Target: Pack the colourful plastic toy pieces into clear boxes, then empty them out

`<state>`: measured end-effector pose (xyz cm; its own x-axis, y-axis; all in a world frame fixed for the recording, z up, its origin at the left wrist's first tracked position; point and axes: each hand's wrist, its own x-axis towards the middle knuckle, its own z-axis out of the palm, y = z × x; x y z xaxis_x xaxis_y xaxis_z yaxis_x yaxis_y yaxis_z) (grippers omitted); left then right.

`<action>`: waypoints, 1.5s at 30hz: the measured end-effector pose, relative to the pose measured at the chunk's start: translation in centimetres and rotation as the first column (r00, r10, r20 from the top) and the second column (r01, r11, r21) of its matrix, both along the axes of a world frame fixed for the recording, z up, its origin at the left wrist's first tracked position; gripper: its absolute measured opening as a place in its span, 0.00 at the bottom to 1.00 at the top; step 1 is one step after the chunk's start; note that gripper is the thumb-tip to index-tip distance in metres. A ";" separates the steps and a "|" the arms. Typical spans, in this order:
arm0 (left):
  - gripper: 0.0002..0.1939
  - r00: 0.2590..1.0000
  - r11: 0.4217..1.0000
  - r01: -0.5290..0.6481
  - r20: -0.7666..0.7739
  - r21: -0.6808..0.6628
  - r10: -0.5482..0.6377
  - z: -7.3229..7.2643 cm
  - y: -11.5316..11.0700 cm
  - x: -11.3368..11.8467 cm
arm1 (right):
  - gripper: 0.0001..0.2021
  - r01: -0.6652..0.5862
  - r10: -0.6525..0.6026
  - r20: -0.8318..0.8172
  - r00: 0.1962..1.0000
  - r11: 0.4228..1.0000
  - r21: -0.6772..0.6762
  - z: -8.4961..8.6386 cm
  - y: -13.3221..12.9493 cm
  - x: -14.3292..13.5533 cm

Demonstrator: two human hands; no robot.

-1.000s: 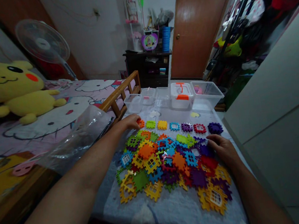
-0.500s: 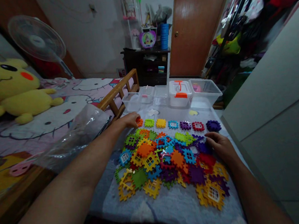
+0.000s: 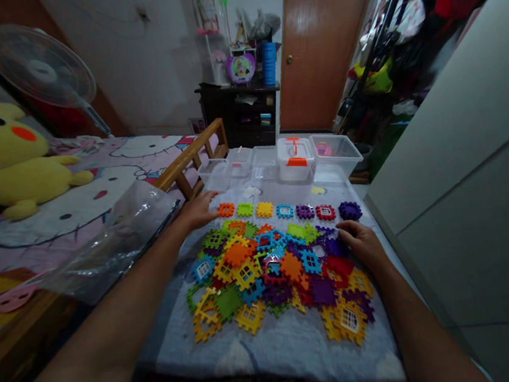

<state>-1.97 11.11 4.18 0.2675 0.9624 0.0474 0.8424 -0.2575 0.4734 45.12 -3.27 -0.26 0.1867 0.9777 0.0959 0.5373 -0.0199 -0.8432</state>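
Note:
My left hand (image 3: pixel 201 209) is open beside an orange interlocking block (image 3: pixel 226 209), its fingers stretched toward the boxes and apart from each other. That block stands at the left end of a row with a lime green block (image 3: pixel 245 210), a yellow one (image 3: pixel 264 209), a blue window block (image 3: pixel 285 211), a purple one (image 3: pixel 305 211), a red one (image 3: pixel 325 211) and a dark purple stack (image 3: pixel 350 210). My right hand (image 3: pixel 360 241) rests at the right edge of a mixed block pile (image 3: pixel 263 269), fingers loosely bent near a dark purple block (image 3: pixel 335 247); nothing shows in its grasp.
Clear plastic boxes (image 3: pixel 265 164) line the table's far side, one lidded box (image 3: pixel 295 158) having orange clips. A wooden bed rail (image 3: pixel 189 161) and a transparent plastic bag (image 3: pixel 118 243) lie to the left. Pale cabinet fronts (image 3: pixel 466 191) stand close on the right.
My left hand has let go of the orange block and drawn back slightly to the left, fingers opening. The view has turned a little right; my right hand stays by the pile.

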 end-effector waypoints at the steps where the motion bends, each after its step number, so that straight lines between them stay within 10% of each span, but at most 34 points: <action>1: 0.37 0.998 0.999 -0.049 0.043 0.013 0.049 -0.1 -0.9 -0.3 | 0.19 -0.001 0.001 0.002 1.000 1.000 0.002 0.0 0.0 0.0; 10: 0.28 0.893 0.971 -0.223 0.380 -0.089 0.240 -1.1 -8.3 0.8 | 0.19 0.012 -0.013 0.054 0.998 1.000 0.018 0.5 -0.2 -0.4; 17: 0.27 0.781 0.953 -0.223 0.548 -0.203 0.300 -2.6 -9.2 0.9 | 0.19 0.014 -0.015 0.034 0.999 1.000 0.021 0.5 -0.2 -0.3; 26: 0.28 0.881 0.983 -0.053 0.455 -0.176 0.129 -1.9 -10.9 0.7 | 0.21 0.032 -0.031 0.051 0.998 0.999 -0.021 0.7 -0.1 -0.2; 45: 0.26 0.741 0.964 -0.253 0.625 -0.078 0.246 -2.7 -10.6 0.7 | 0.21 0.057 -0.057 0.003 0.998 0.998 -0.037 -0.2 0.1 0.5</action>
<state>-1.28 0.46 1.46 -0.0751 0.9889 0.1285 0.3955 -0.0888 0.9142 45.57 -3.19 -0.42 0.2424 0.9683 0.0603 0.5360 -0.0819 -0.8402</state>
